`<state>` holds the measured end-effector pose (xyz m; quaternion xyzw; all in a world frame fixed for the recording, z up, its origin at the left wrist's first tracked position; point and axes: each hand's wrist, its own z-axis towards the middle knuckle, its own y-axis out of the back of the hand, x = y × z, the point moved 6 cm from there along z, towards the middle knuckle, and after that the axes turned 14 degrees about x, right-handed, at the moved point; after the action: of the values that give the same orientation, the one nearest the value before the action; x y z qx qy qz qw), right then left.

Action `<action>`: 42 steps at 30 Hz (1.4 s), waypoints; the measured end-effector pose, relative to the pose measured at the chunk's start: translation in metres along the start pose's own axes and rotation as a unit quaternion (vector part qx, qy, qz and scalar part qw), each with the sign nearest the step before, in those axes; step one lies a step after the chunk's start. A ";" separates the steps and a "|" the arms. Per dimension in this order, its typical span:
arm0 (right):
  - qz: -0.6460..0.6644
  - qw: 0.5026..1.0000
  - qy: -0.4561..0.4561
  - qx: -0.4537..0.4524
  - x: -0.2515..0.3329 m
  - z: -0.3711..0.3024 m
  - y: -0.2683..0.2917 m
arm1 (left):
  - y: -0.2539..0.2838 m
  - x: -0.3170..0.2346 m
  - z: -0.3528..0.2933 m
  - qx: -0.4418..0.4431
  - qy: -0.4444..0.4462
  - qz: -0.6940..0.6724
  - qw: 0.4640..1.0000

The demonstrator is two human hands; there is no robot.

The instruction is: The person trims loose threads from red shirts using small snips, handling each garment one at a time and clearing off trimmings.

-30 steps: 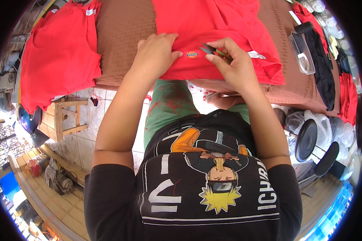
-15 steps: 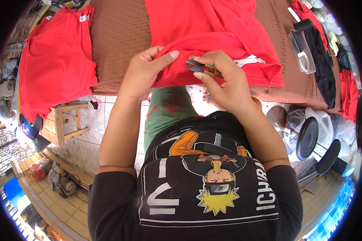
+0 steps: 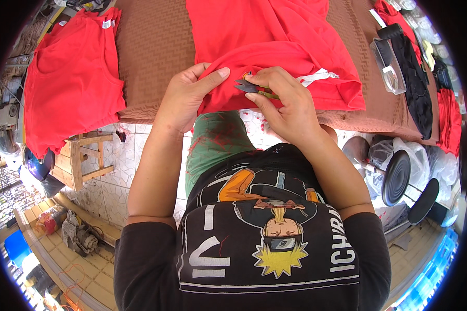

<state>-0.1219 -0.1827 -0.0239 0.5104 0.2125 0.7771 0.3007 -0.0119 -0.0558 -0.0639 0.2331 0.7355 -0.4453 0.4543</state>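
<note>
A red garment lies over the table's near edge, its lower part folded up. My left hand pinches the cloth at the fold, thumb on top and fingers partly hidden beneath. In my right hand is a pair of thread snips with green handles and dark blades. The blades point left and lie at the cloth, just below a small round colourful patch. A white strip of cloth, perhaps a label, shows on the garment right of my right hand.
Another red sleeveless top hangs over the table's left side. The table has a brown textured cover. At its right lie a clear plastic case and black cloth. A wooden stool stands at lower left; round black pads at right.
The snips' blades have come closer together and shifted slightly left and down. My right hand has closed further round the handles. My left hand keeps its hold on the cloth.
</note>
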 end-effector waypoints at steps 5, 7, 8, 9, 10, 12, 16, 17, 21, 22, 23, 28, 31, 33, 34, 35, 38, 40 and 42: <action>-0.002 1.000 0.006 -0.005 -0.001 0.000 0.000 | 0.000 0.000 0.000 0.004 -0.003 0.005 1.000; 0.001 1.000 0.007 -0.004 -0.001 0.000 0.000 | -0.001 -0.001 -0.001 0.007 -0.010 0.006 1.000; 0.003 1.000 0.006 -0.003 -0.001 0.000 0.000 | -0.001 -0.001 -0.001 0.007 -0.009 0.004 1.000; 0.003 1.000 0.006 -0.003 -0.001 0.000 0.000 | -0.001 0.000 -0.001 0.008 -0.007 0.001 1.000; 0.002 1.000 0.006 -0.003 -0.001 0.000 0.000 | -0.001 0.000 -0.001 0.009 -0.005 -0.001 1.000; 0.005 1.000 0.007 -0.013 0.000 0.000 0.001 | -0.002 0.000 -0.001 0.005 -0.010 -0.002 1.000; 0.018 1.000 0.006 -0.004 -0.001 -0.002 -0.002 | -0.007 0.000 -0.002 -0.014 -0.010 0.004 1.000; 0.023 1.000 0.007 0.010 -0.002 -0.002 -0.004 | -0.006 0.002 -0.002 -0.012 -0.004 0.020 1.000; 0.010 1.000 -0.013 0.006 0.001 -0.002 0.006 | -0.002 0.003 -0.003 -0.005 0.052 0.167 0.984; 0.012 1.000 -0.014 -0.015 0.005 -0.003 0.014 | -0.003 0.001 -0.006 -0.004 0.073 0.224 0.972; 0.008 0.999 -0.013 -0.043 0.005 -0.001 0.027 | -0.008 -0.015 -0.006 0.001 0.020 0.314 0.949; 0.039 0.966 -0.079 -0.245 -0.019 -0.016 0.112 | 0.086 -0.152 -0.063 -0.218 -0.385 0.098 0.892; 0.074 0.945 -0.056 -0.314 -0.031 -0.015 0.141 | 0.251 -0.210 -0.162 -0.324 -0.474 0.073 0.815; 0.085 0.922 -0.085 -0.368 -0.058 -0.030 0.161 | 0.204 -0.187 -0.142 -0.479 -0.458 0.050 0.747; 0.091 0.921 -0.098 -0.365 -0.075 -0.031 0.164 | 0.193 -0.184 -0.145 -0.495 -0.468 0.130 0.720; 0.094 0.920 -0.115 -0.362 -0.096 -0.033 0.166 | 0.163 -0.178 -0.125 -0.475 -0.440 0.186 0.739; 0.095 0.932 -0.239 -0.255 -0.125 -0.006 0.159 | 0.084 -0.126 -0.060 -0.372 -0.303 0.376 0.793; 0.037 0.958 -0.221 -0.176 -0.148 0.028 0.145 | 0.061 -0.078 -0.029 -0.283 -0.215 0.414 0.838; 0.008 0.958 -0.266 -0.105 -0.169 0.062 0.130 | 0.039 -0.054 -0.013 -0.236 -0.205 0.654 0.689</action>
<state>-0.0473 -0.3917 -0.0298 0.6662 0.0377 0.6334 0.3918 0.0368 -0.0220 -0.0311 0.4428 0.3664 0.1157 0.8101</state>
